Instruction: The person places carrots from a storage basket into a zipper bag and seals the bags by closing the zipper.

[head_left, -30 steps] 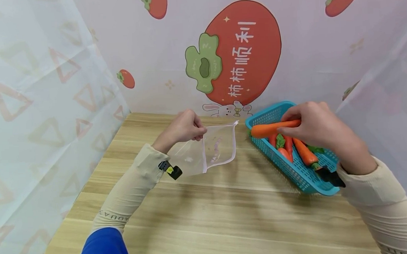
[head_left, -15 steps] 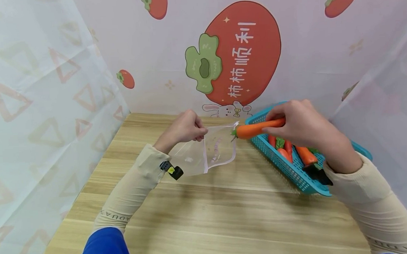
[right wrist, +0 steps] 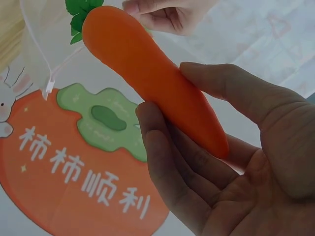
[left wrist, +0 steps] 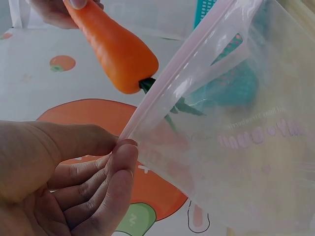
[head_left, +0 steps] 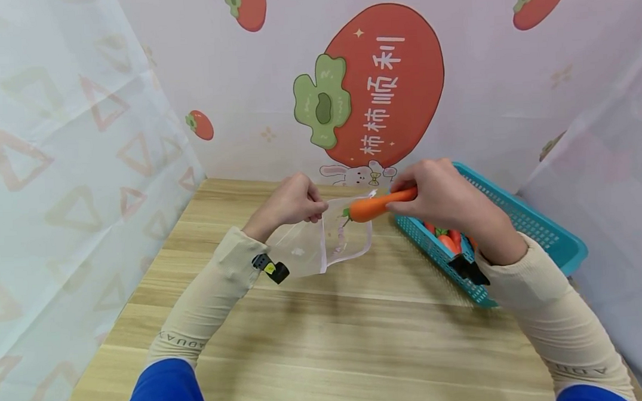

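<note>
My left hand (head_left: 295,200) pinches the edge of a clear zip bag (left wrist: 256,162) with a pink slider strip, between thumb and forefinger. The bag hangs with its mouth spread towards the right. My right hand (head_left: 439,192) grips an orange carrot (head_left: 372,208) by its narrow end, thumb on one side and fingers on the other. In the left wrist view, the carrot's green leaves (left wrist: 184,105) show through the clear plastic, at the bag's mouth. The carrot's thick body (left wrist: 118,54) is outside the bag.
A blue plastic basket (head_left: 548,232) stands at the right, partly behind my right arm. Several red and orange vegetables (head_left: 448,241) lie in it. The wooden table (head_left: 349,343) meets a printed cloth wall (head_left: 262,77) at the back.
My right hand has carried the carrot leftwards from above the basket to the bag's mouth, leaf end first. My left hand and the bag have stayed nearly still.
</note>
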Demonstrator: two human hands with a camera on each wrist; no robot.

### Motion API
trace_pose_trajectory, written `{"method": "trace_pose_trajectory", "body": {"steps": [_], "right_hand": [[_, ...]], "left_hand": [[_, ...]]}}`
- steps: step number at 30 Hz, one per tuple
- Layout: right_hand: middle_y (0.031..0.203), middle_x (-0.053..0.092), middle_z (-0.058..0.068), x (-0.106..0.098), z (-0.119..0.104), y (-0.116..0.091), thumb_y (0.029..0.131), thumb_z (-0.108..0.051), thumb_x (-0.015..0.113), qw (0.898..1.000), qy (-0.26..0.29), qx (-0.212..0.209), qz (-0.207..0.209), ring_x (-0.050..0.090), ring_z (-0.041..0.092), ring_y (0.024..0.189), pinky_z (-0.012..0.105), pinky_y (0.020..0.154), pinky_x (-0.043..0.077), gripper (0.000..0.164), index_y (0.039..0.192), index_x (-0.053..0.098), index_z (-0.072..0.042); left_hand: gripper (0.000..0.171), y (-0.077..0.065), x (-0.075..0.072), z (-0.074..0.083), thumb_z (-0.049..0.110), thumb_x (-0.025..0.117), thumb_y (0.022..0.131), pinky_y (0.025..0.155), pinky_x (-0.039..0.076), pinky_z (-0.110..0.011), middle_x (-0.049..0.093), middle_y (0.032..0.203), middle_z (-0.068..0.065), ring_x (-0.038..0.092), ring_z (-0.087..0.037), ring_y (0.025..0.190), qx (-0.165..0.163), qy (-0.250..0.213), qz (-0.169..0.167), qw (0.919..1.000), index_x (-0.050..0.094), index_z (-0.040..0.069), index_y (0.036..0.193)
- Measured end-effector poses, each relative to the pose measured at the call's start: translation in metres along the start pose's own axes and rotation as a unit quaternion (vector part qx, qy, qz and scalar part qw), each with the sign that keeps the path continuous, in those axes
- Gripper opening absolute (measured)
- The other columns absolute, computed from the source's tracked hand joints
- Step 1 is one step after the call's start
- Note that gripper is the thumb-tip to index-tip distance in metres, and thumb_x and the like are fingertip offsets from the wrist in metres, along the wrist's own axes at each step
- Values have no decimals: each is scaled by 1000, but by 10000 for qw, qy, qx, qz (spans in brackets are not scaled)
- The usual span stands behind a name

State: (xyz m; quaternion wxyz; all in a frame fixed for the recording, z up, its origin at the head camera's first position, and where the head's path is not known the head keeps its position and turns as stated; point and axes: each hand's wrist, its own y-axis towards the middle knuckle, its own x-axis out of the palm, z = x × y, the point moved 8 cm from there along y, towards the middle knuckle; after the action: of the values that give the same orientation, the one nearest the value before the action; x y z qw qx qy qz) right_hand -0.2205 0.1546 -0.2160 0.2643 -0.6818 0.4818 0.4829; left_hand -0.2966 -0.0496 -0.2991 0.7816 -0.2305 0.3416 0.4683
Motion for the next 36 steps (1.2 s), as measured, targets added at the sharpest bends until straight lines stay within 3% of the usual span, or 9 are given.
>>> {"method": "trace_pose_trajectory", "body": {"steps": [7,13,19,26,36], "right_hand": [[89,78,7,11,-5,13,91,-15,81,9997,103,-213,33,60,20,70,32,61,53,10,98,81,-8],[92,77,10,24,-4,22,91,-16,81,9999,160,5,-57,62,24,77,31,63,54,14,100,80,-5],[93,78,12,34,-3,31,91,-17,82,9999,137,16,-50,64,24,78,30,63,54,17,102,81,-4],[92,77,12,45,2,36,91,-17,81,9997,158,151,-124,63,24,76,31,65,56,16,100,81,-4],[97,77,15,53,5,41,90,-17,83,9998,16,175,-121,64,26,82,33,67,59,20,102,80,-1]], "left_hand": [[19,-1,-3,-2,10,69,95,60,59,-24,76,69,-5,76,-23,68,-51,-119,51,9999,82,4,82],[20,-3,-6,-6,10,69,95,62,60,-24,76,69,-5,77,-24,69,-64,-111,55,9999,82,2,83],[19,-4,-8,-6,9,69,95,62,60,-24,76,70,-6,79,-33,76,-75,-154,67,9998,82,-2,87],[20,-6,-11,-6,10,69,95,60,59,-24,76,68,-4,77,-25,69,-79,-68,133,9999,82,3,82],[20,-7,-12,-5,11,69,95,61,60,-24,77,70,-5,80,-33,76,-68,-59,150,9998,82,4,81]]}}
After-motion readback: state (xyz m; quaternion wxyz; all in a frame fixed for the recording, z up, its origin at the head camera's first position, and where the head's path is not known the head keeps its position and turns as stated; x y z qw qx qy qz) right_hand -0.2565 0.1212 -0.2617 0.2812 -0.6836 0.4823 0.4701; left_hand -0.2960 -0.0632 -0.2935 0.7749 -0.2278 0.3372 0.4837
